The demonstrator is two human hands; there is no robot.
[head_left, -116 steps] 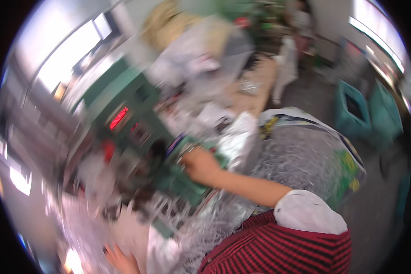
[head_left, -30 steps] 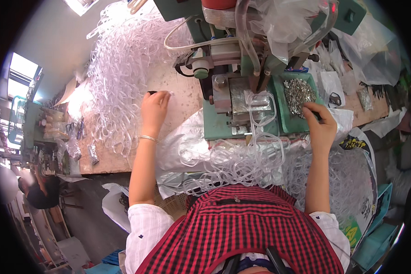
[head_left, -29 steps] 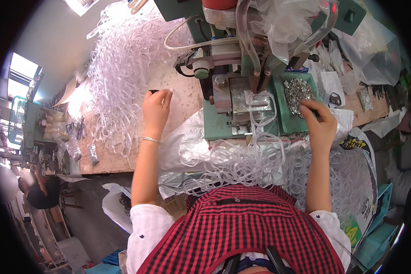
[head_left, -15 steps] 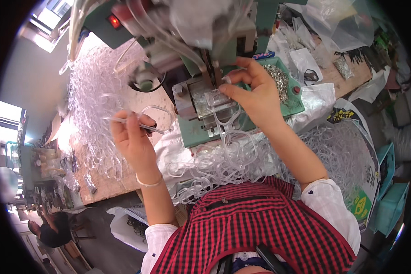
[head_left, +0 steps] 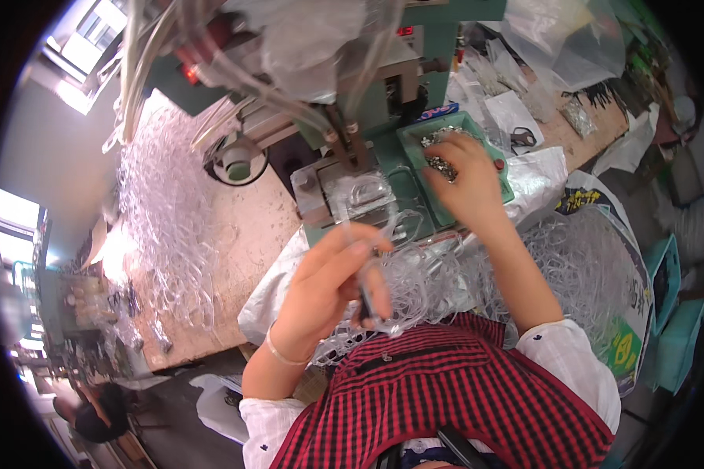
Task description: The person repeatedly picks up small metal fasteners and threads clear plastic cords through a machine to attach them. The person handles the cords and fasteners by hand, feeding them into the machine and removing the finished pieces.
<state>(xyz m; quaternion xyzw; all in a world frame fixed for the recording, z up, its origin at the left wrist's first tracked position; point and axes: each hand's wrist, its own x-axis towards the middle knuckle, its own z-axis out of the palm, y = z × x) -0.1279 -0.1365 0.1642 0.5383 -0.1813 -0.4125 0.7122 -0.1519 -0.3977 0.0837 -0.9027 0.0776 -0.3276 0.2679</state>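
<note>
My left hand [head_left: 325, 277] pinches a clear plastic loop [head_left: 386, 321], mid-frame; my right hand [head_left: 469, 178] is over silver metal pieces [head_left: 443, 167] in a green rectangular tray [head_left: 417, 158], grip I can't tell; lettering marks the white sack [head_left: 627, 309], right.

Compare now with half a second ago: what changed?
Right hand moved right from the press to the metal pieces in the green tray; grip unclear. Left hand came right and toward the body, still holding a clear loop. Unchanged: strap heap on the left.
</note>
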